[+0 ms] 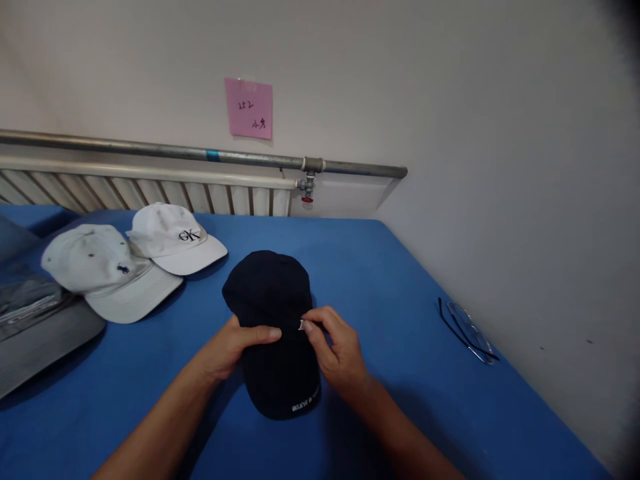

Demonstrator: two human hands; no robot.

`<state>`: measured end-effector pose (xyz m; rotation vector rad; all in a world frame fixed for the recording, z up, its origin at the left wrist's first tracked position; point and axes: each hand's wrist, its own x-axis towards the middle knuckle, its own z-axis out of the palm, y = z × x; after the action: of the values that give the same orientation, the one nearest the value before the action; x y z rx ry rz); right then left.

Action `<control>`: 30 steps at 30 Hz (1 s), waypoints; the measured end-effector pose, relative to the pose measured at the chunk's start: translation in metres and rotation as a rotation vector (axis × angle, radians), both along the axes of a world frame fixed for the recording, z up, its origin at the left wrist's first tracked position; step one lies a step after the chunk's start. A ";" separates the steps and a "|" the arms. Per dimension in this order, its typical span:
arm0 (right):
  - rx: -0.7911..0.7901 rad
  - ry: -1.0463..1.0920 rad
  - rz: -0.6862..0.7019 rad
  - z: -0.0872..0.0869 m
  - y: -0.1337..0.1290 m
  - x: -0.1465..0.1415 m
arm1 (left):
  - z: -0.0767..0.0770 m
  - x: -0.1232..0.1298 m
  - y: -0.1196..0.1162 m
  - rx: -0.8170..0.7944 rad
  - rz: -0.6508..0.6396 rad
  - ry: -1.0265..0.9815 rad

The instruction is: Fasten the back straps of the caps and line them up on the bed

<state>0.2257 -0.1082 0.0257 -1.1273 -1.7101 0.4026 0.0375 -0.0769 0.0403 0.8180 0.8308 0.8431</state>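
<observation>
A dark navy baseball cap (273, 287) is held up over the blue cover, its brim pointing down toward me. Small white lettering runs along the brim's edge, and a white letter (301, 325) shows on the front. My left hand (245, 343) grips the cap from the left, thumb lying across the front and fingers hidden behind it. At the right side of the cap, my right hand (333, 343) is closed in a pinch beside the white letter, thumb and index finger on the fabric.
To the left lie a white cap (167, 233), a light grey cap (107, 267) and a dark grey cap (45, 327). Eyeglasses (470, 333) rest near the right edge of the blue cover (380, 280). Behind are a radiator (200, 197), a pipe (250, 157) and a pink note (249, 110).
</observation>
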 end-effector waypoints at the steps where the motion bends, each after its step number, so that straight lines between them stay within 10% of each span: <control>1: -0.002 0.003 0.001 0.000 0.000 0.000 | 0.000 0.000 0.000 0.002 0.006 0.000; 30: 0.033 0.079 -0.012 -0.002 -0.002 -0.002 | 0.000 -0.001 0.003 -0.066 0.010 -0.080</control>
<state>0.2233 -0.1105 0.0232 -1.0841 -1.6350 0.4047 0.0369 -0.0740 0.0406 0.7187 0.7888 0.8477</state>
